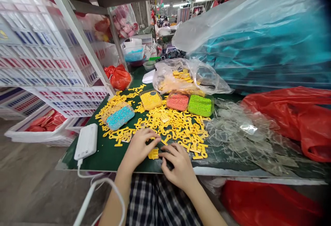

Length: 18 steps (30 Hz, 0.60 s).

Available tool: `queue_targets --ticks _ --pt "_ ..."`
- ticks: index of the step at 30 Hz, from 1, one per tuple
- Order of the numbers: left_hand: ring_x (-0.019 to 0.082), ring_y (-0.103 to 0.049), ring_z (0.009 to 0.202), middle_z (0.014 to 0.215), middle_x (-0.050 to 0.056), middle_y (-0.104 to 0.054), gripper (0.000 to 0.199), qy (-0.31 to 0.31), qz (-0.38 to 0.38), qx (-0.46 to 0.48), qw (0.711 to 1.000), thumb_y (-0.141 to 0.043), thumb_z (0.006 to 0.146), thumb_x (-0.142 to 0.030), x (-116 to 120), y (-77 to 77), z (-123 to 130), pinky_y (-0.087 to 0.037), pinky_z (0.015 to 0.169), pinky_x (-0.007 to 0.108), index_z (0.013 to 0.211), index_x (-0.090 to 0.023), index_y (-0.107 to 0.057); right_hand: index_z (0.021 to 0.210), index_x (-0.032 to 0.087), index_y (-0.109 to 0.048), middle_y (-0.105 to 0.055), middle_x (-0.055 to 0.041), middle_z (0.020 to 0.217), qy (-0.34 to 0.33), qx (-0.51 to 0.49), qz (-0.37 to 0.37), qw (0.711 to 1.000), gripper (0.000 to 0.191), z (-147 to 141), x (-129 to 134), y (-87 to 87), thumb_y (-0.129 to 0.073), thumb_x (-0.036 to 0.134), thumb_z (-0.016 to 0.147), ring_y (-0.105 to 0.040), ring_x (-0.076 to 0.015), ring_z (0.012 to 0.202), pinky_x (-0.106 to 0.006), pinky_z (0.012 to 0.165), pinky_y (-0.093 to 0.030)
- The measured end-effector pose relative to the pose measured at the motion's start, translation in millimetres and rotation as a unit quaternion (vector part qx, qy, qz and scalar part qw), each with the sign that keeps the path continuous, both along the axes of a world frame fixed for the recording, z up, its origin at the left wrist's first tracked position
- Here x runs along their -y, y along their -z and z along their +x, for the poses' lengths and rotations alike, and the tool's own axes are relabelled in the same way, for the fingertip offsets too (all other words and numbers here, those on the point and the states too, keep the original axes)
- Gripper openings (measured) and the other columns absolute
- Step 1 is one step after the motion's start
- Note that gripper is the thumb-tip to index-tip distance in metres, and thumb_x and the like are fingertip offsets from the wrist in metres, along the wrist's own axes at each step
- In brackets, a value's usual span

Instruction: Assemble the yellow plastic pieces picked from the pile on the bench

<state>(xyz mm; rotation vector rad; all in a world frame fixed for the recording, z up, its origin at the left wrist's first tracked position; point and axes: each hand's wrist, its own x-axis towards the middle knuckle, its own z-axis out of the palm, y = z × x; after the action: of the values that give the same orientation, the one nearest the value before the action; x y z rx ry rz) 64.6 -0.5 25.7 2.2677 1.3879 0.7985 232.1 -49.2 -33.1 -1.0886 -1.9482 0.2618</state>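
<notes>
Both my hands are at the front of a green work mat [108,157], close together over a heap of loose yellow plastic shapes [176,126]. My left hand [138,146] rests with its fingertips on the shapes. My right hand [178,162] curves over the mat's front edge area. A small yellow ribbed piece [153,153] lies between them, and neither grip on it is clear. Behind the heap stand clear boxes of blue beads [120,116], yellow beads [151,100], coral beads [177,102] and green beads [201,105].
A white power bank [86,141] with its cable lies left of my hands. A clear bag of yellow pieces [186,78] sits behind the boxes. Crumpled clear plastic [240,136] covers the mat's right side, beside a red bag [289,119]. Clear drawer racks [38,50] stand left.
</notes>
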Motion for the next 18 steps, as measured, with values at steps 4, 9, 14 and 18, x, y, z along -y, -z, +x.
queue_targets --ticks 4,9,14,18 --pt "0.020 -0.060 0.091 0.093 0.003 -0.068 0.017 -0.005 -0.040 0.002 0.999 -0.061 0.090 -0.034 23.2 32.7 -20.6 -0.046 0.084 0.034 0.087 -0.024 -0.074 0.092 0.023 -0.071 -0.070 -0.0045 0.103 0.024 0.016 0.002 1.000 0.022 -1.8 -0.1 3.4 -0.053 0.014 0.083 -0.054 -0.0240 0.095 -0.039 0.080 -0.048" --pt "0.020 -0.057 0.091 0.094 0.003 -0.066 0.015 0.004 -0.024 -0.016 1.000 -0.062 0.090 -0.032 29.8 44.4 -23.9 -0.044 0.083 0.035 0.086 -0.026 -0.075 0.089 0.022 -0.072 -0.070 -0.0050 0.100 0.029 0.025 0.014 0.999 0.020 -3.9 0.7 5.1 -0.053 0.015 0.084 -0.055 -0.0243 0.097 -0.039 0.081 -0.049" --pt "0.021 -0.055 0.094 0.096 0.003 -0.065 0.014 0.001 0.000 -0.017 1.000 -0.063 0.089 -0.033 30.2 48.5 -24.1 -0.042 0.085 0.036 0.090 -0.028 -0.076 0.090 0.022 -0.072 -0.070 -0.0058 0.099 0.019 0.027 0.009 0.999 0.022 -3.7 1.4 5.0 -0.053 0.014 0.081 -0.055 -0.0241 0.097 -0.040 0.082 -0.049" --pt "0.021 -0.055 0.095 0.098 0.003 -0.065 0.013 -0.002 -0.002 -0.019 1.000 -0.064 0.089 -0.034 30.5 49.8 -25.1 -0.042 0.086 0.037 0.091 -0.030 -0.076 0.088 0.023 -0.071 -0.069 -0.0058 0.099 0.015 0.029 0.003 0.999 0.022 -3.1 1.3 4.5 -0.053 0.013 0.080 -0.055 -0.0239 0.097 -0.040 0.083 -0.048"
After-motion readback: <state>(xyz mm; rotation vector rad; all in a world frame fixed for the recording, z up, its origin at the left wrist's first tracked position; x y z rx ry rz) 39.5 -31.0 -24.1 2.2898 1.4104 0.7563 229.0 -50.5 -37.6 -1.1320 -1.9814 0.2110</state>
